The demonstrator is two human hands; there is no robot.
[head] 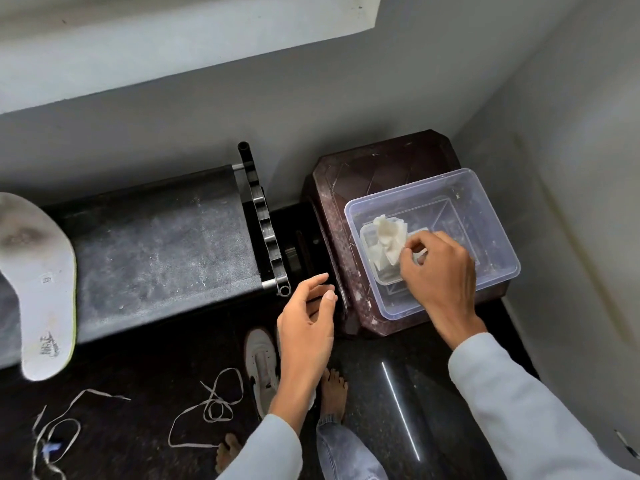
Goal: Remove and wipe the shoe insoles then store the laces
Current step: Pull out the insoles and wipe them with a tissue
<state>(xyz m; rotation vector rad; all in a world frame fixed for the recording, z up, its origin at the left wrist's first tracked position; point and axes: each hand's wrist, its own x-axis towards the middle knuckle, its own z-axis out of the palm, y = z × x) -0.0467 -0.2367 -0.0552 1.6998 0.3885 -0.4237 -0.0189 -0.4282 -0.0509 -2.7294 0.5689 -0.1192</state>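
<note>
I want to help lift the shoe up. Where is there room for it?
The black shelf is bare between the insole and its end rail. The stool shows only a strip beside the clear box, where the right hand pinches a wipe. The floor is crowded: laces, shoe, feet.

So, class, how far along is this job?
Done: one insole lies on the rack; two laces lie loose on the floor. In hand: the right hand pinches a wipe in the clear box. Left: wiping the insole, storing the laces.
</note>
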